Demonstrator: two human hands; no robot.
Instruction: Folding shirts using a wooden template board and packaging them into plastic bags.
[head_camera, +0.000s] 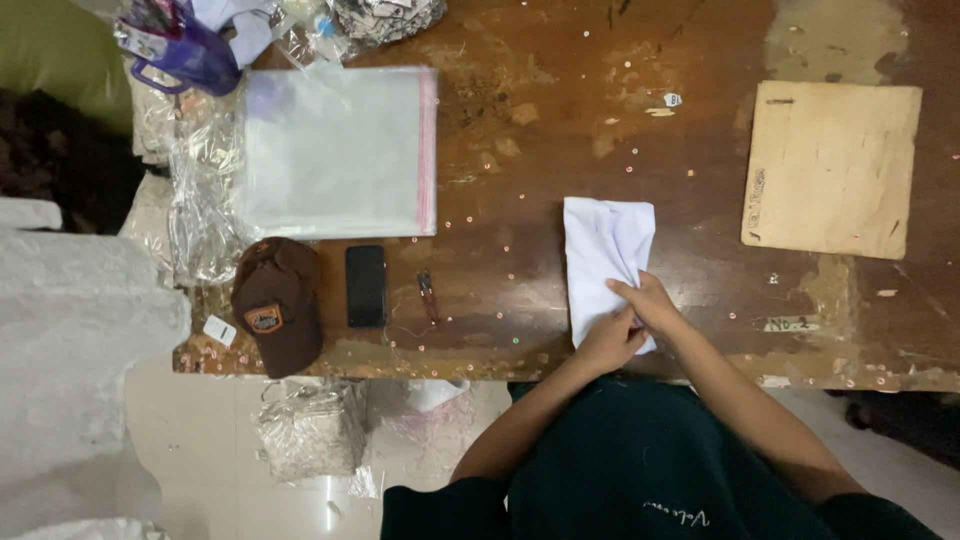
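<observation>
Both hands rest on a folded white cloth (606, 250) lying flat on the worn brown counter (560, 120), close to its near edge. The left hand (610, 343) presses down on the cloth's near corner, fingers curled and bunched against the fabric; whether they pinch a fold cannot be told. The right hand (650, 300) lies just beside it, touching it, fingers (622, 290) stretched flat across the cloth's lower half, released and grasping nothing.

Beyond the fingers the cloth extends away from the person as a tidy rectangle. Well to the right of the fingers lies a light plywood board (830, 165), flat. To the left of the fingers, a small dark tool (428, 295), then a black phone (365, 286), then a brown cap (277, 303). Further left and beyond, a stack of clear plastic bags (335, 150) with a pink strip along one edge. A purple mug (190, 55) stands at the far left corner. Small shiny specks are scattered over the counter.
</observation>
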